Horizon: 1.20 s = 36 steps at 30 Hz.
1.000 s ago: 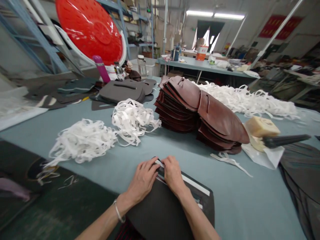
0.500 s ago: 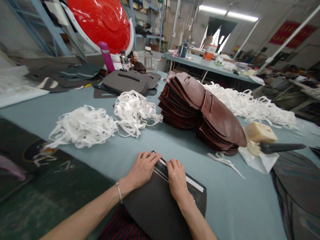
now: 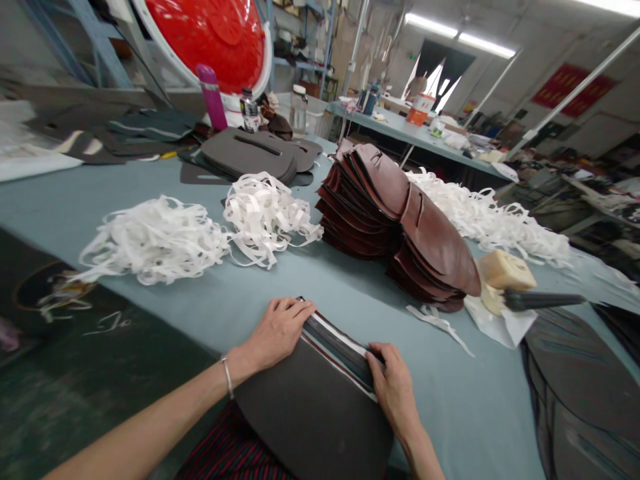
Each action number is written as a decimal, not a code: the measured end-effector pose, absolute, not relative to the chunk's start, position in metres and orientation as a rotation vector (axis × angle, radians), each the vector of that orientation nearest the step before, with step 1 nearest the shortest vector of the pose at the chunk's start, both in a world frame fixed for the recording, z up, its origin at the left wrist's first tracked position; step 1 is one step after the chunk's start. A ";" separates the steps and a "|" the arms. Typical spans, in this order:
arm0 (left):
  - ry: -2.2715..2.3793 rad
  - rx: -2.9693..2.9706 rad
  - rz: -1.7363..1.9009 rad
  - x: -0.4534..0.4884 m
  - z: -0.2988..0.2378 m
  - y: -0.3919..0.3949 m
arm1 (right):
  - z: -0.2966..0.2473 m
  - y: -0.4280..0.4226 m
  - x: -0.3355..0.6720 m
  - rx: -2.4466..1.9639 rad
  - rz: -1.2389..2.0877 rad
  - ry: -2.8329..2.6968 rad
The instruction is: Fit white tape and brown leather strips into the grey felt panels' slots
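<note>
A dark grey panel point(image 3: 315, 407) with a rounded near end lies at the table's front edge, partly over my lap. Along its far edge runs a dark band point(image 3: 345, 353) bordered by white strips and a thin reddish line. My left hand point(image 3: 280, 333) is closed over the panel's far left corner, fingers together on the banded edge. At the right end of the band, my right hand point(image 3: 395, 383) grips the panel's edge, thumb towards the band and fingers curled over the corner. The undersides of both grips are hidden.
Beyond the panel stand stacked brown leather pieces point(image 3: 435, 237). White tape lies in piles at left point(image 3: 157, 240), centre point(image 3: 267, 213) and far right point(image 3: 500, 217). A yellowish block point(image 3: 507, 270) and a black-handled tool point(image 3: 543, 300) sit at right, near dark panels point(image 3: 585, 367).
My right hand has slid right along the banded edge to the panel's right corner, uncovering the band. My left hand stays at the left corner. The view has shifted slightly.
</note>
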<state>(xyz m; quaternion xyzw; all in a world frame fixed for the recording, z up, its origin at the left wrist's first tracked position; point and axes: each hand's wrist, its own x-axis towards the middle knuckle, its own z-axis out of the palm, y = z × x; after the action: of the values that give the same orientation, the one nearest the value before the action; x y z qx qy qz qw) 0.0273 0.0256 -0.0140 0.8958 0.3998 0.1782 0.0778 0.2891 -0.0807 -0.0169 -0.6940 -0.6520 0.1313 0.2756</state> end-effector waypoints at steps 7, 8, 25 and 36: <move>1.179 2.680 0.617 0.046 -0.008 0.011 | -0.008 -0.092 0.297 -1.845 0.138 -1.767; 1.130 2.684 0.608 0.051 -0.006 0.007 | -0.006 -0.094 0.296 -1.839 0.148 -1.801; 1.014 2.712 0.438 0.070 -0.009 -0.019 | 0.007 -0.079 0.271 -2.136 -0.278 -2.432; 0.991 2.699 0.446 0.067 -0.008 -0.017 | 0.009 -0.053 0.266 -2.387 -0.126 -2.342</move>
<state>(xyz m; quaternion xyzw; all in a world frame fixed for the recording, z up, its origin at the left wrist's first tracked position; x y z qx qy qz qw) 0.0671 -0.0175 -0.0076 0.9214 0.3383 0.1523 0.1160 0.2665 -0.0531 0.0088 -0.7095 -0.6963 -0.0375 -0.1021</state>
